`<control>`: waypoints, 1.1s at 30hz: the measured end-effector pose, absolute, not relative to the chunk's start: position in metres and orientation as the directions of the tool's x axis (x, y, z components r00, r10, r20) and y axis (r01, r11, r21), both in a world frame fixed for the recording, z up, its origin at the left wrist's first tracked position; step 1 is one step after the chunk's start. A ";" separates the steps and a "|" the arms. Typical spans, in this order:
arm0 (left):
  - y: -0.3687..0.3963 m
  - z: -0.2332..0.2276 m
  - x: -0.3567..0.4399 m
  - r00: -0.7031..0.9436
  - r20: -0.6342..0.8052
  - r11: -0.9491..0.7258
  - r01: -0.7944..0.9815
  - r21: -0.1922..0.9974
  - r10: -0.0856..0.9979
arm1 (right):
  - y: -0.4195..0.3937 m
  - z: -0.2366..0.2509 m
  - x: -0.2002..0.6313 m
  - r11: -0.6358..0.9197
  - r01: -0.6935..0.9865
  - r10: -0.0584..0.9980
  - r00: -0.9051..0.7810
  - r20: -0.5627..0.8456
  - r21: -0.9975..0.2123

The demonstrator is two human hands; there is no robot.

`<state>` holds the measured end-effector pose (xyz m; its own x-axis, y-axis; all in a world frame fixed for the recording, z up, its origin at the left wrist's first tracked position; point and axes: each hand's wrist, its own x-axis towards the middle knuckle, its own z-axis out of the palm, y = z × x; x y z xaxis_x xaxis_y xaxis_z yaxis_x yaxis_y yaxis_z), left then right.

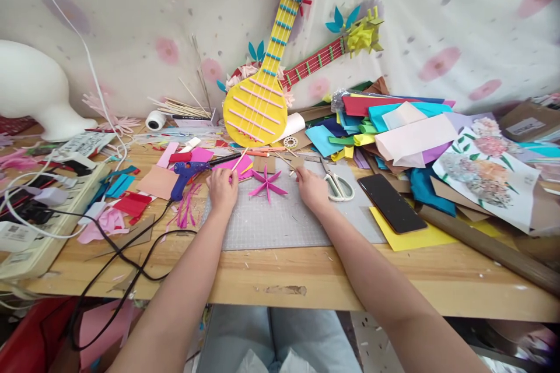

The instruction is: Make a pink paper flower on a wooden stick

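A magenta folded-paper flower (267,184) with narrow pointed petals lies on the grey cutting mat (280,233), between my two hands. To its left, my left hand (223,187) pinches a thin wooden stick (238,159) that points up and away. My right hand (312,187), at the flower's right, has its fingers closed on another thin stick (285,160). Scissors (342,187) with pale handles rest just right of that hand. A blue glue gun (184,178) lies left of my left hand, beside magenta paper (202,154).
Behind the mat stands a yellow paper lute (256,108), with a red one (315,61) leaning behind it. A phone (392,203) lies on yellow paper at right, near piled coloured paper (411,128). Black cable (126,253) and a power strip (52,227) occupy the left.
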<state>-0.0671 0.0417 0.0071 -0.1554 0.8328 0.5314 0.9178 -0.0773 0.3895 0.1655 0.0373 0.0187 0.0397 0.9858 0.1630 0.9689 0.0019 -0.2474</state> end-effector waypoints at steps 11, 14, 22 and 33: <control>0.020 0.007 -0.064 0.083 0.432 -0.348 0.734 0.583 0.898 | 0.027 0.017 0.161 -0.023 0.985 0.990 0.046 0.130 -0.173; 0.013 0.004 -0.053 0.204 0.368 -0.390 0.739 0.550 0.907 | 0.027 0.017 0.162 0.017 0.978 0.987 0.017 0.160 -0.209; 0.017 0.003 -0.038 0.138 0.387 -0.315 0.838 0.445 0.912 | 0.010 0.025 0.149 0.247 0.935 0.943 -0.172 0.286 -0.255; 0.006 0.011 -0.029 0.046 0.527 -0.300 0.863 0.407 0.848 | 0.010 0.016 0.141 0.380 0.906 0.920 -0.347 0.183 -0.187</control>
